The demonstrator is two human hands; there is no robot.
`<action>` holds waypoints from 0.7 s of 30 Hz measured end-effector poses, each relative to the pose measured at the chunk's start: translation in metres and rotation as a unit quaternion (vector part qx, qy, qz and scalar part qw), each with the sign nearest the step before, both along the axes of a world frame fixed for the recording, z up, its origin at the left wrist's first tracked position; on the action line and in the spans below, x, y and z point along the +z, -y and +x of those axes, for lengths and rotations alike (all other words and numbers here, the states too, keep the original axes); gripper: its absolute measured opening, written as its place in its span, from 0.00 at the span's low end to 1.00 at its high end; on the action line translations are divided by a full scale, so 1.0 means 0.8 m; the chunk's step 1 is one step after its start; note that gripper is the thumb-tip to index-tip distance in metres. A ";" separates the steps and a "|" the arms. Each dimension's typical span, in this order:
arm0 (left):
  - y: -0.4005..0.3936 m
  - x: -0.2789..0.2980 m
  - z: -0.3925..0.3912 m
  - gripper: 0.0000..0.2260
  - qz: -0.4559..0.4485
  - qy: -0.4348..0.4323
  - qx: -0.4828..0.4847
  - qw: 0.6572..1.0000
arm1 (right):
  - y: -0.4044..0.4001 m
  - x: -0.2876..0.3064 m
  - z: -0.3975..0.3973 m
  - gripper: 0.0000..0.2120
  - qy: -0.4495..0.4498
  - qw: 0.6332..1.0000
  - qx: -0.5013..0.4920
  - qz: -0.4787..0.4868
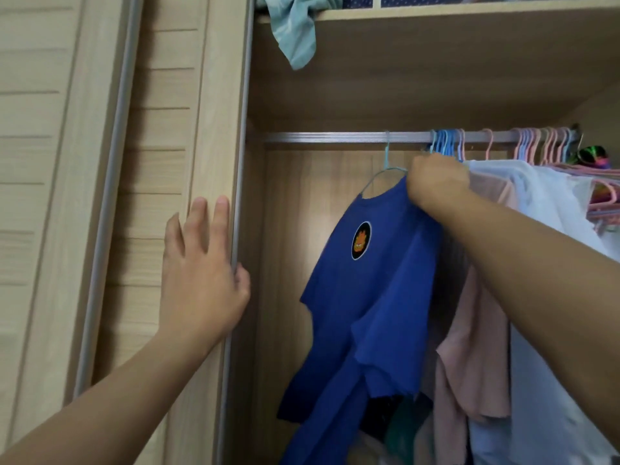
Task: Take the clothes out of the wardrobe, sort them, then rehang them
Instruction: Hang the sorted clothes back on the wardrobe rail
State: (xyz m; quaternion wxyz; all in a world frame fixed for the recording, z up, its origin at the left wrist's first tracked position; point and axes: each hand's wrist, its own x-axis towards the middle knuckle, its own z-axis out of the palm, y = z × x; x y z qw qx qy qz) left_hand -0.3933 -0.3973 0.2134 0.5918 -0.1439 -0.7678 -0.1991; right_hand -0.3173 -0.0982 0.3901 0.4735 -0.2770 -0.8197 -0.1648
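the left hand point(201, 273) rests flat on the wardrobe door point(188, 129) edge, fingers straight, thumb hooked round it. the right hand point(436, 181) is curled on the blue shirt point(369, 313) shoulder, fingertips hidden. the shirt hangs on a hanger point(385, 169) near the rail point(335, 137) middle. its bottom is cut off.

The left hand point(201, 273) is raised with the bare forearm coming up from the lower left corner. Its fingers are straight and a little spread, and they lie flat on the front edge of the pale wooden sliding wardrobe door point(188, 162); the thumb goes around that edge. The right hand point(436, 182) is to the right of this door and higher. Its arm is stretched up from the lower right. Its fingers are curled closed, and the back of the hand faces the camera.
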 end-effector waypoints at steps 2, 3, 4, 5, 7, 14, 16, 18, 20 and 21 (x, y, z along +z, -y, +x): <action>0.000 -0.001 0.001 0.43 -0.001 -0.001 0.002 1.000 | -0.025 0.004 0.018 0.14 -0.006 0.999 -0.034 -0.018; 0.000 -0.001 0.001 0.43 0.000 0.000 0.001 1.000 | -0.039 0.006 0.028 0.14 -0.012 0.998 -0.044 -0.034; -0.001 0.000 0.002 0.43 0.002 0.002 0.000 1.000 | -0.052 0.007 0.039 0.14 -0.021 0.998 -0.046 -0.048; -0.001 0.000 0.003 0.43 0.005 0.007 0.001 1.000 | -0.059 0.007 0.046 0.14 -0.028 0.997 -0.046 -0.057; -0.003 0.000 0.004 0.44 0.011 0.014 0.002 1.000 | -0.062 0.003 0.052 0.13 -0.028 0.997 -0.054 -0.045; -0.006 0.001 0.002 0.44 0.010 0.016 0.002 1.000 | -0.041 -0.007 0.048 0.13 0.014 0.994 -0.103 0.030; -0.008 0.001 0.001 0.43 0.015 0.019 0.001 1.000 | -0.027 -0.017 0.050 0.15 0.024 0.985 -0.144 0.094; -0.009 0.001 0.002 0.43 0.011 0.017 0.002 1.000 | -0.009 -0.036 0.049 0.13 0.031 0.978 -0.114 0.173; -0.009 -0.003 -0.001 0.42 0.008 0.020 0.005 1.000 | 0.015 -0.068 0.045 0.10 0.043 0.981 -0.008 0.188; -0.008 -0.006 -0.001 0.41 0.005 0.023 0.006 1.000 | 0.028 -0.089 0.043 0.09 0.053 0.982 0.049 0.172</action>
